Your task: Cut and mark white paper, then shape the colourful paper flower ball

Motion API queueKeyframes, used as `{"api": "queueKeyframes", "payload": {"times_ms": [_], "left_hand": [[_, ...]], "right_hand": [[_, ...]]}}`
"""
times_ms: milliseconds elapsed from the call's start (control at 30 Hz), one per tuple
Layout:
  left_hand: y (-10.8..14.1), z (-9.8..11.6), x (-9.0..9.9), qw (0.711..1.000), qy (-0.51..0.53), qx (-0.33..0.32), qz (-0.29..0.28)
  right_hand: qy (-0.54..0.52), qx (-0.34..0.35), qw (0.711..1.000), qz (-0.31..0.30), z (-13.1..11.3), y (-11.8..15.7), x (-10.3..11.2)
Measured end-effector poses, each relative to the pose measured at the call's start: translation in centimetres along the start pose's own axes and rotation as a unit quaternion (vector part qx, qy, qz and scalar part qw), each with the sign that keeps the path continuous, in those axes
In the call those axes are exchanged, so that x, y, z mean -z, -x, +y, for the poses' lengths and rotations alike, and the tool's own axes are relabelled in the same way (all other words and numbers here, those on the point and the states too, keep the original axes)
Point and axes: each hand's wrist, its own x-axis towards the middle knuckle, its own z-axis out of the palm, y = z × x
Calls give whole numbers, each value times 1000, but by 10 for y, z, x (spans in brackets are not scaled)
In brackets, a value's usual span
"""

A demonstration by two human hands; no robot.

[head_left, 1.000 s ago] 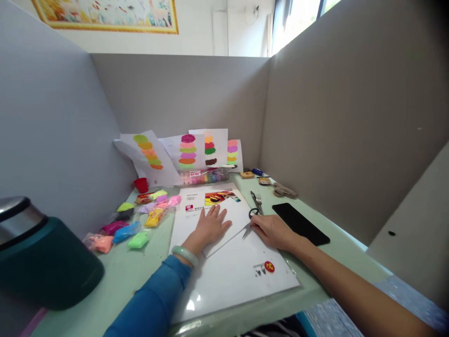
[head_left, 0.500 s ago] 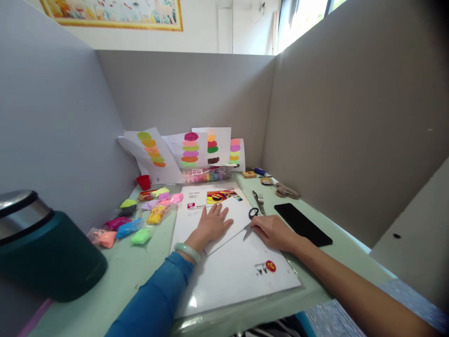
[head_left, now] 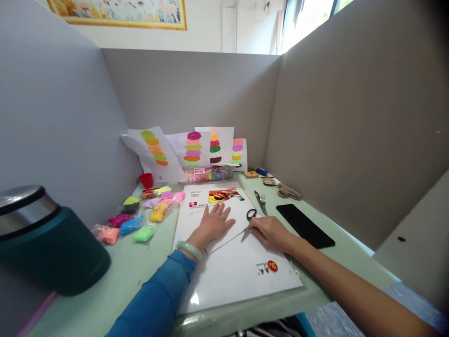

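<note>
My left hand [head_left: 214,223] lies flat with fingers spread on a white sheet of paper [head_left: 228,230]. The sheet rests at a slant on a larger white printed pad [head_left: 224,285]. In my right hand [head_left: 269,231] is a pair of scissors [head_left: 244,235], held at the right end of the sheet's near edge. One black finger loop shows above my fingers, and a pointed silver blade sticks out below toward the lower left. My fingers cover the rest of the scissors.
Packets of coloured clay [head_left: 131,225] and a red cup [head_left: 146,180] are on the left, behind a green flask [head_left: 52,252]. A fork [head_left: 263,202] and a black phone-like slab [head_left: 304,225] lie to the right. Painted sheets [head_left: 192,150] lean at the back.
My right hand and the scissors have shifted slightly left along the sheet's edge. My left hand stays flat in place. The whole view has moved a little.
</note>
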Motion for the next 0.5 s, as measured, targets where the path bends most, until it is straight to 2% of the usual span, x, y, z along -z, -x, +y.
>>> {"api": "queueKeyframes", "payload": {"times_ms": [267,500], "left_hand": [[2,1,2,1000,-4,0,-5],[3,2,5,1000,-1,3,-11]], "right_hand": [[-31,23,999,-11,3,5,1],[-19,22,1000,-10,-5,-2,0]]}}
